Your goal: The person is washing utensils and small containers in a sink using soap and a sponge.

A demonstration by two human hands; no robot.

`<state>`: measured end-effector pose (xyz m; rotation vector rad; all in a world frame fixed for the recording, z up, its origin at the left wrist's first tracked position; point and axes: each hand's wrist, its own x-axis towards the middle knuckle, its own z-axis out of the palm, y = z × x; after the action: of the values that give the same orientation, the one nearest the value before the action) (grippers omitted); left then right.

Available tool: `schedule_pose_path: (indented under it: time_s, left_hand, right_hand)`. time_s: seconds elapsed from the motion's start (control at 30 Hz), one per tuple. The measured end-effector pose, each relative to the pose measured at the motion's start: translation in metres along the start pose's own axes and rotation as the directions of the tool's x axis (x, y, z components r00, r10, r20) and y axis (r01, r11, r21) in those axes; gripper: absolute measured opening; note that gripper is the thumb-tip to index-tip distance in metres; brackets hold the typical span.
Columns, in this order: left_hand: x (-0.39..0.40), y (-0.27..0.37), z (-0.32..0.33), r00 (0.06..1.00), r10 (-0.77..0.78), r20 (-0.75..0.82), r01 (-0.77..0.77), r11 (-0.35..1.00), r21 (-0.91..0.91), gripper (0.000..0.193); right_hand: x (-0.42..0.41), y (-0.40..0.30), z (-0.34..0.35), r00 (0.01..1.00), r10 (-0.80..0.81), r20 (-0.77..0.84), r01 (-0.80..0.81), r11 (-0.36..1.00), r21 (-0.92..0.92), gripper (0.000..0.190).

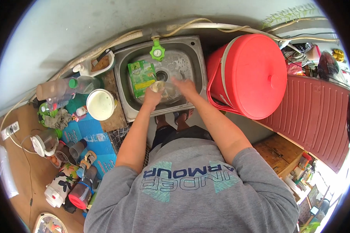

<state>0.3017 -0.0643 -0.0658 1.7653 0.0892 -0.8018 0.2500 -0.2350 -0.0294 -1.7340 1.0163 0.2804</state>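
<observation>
Both my hands are over a stainless steel sink (197, 54). My left hand (153, 98) grips a small translucent cup (158, 86) with a pale, yellowish inside. Close on its right, my right hand (186, 88) is blurred by motion, its fingers pointing toward the cup. Whether it holds anything is unclear. A green printed pouch (140, 76) lies in the basin's left side, partly behind my left hand. Beyond the hands are the round drain (162, 76) and a tap with a green handle (157, 53). Wet, soapy-looking patches mark the basin.
A large red lidded bucket (256, 75) stands right of the sink. At left are a white tub (100, 104), plastic bottles (87, 84) and a soap-dish-like container (97, 64). Farther left sit jugs and a flowered flask (59, 186). Pipes (210, 25) run along the wall.
</observation>
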Motion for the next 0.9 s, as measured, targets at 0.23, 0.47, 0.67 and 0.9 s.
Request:
schedule_pose_path:
  time_s: [0.23, 0.47, 0.67, 0.9]
  left_hand:
    - [-0.01, 0.065, -0.007, 0.984, 0.168, -0.055, -0.174, 0.972, -0.156, 0.031]
    - [-0.001, 0.076, 0.009, 0.939, -0.007, -0.344, -0.116, 0.935, -0.334, 0.033]
    - [0.012, 0.057, 0.008, 0.974, 0.15, -0.171, -0.16, 0.986, -0.045, 0.035]
    - [-0.032, 0.119, -0.006, 0.981, 0.179, -0.071, -0.132, 0.892, 0.433, 0.036]
  right_hand:
    - [0.029, 0.017, 0.007, 0.991, -0.072, 0.111, -0.006, 0.814, 0.581, 0.05]
    - [0.012, -0.019, 0.004, 0.964, -0.059, 0.259, -0.134, 0.732, 0.668, 0.051]
    - [0.011, -0.025, 0.007, 0.947, 0.101, 0.306, -0.301, 0.618, 0.726, 0.042]
    - [0.011, -0.029, 0.011, 0.917, 0.137, 0.375, -0.366, 0.663, 0.653, 0.033]
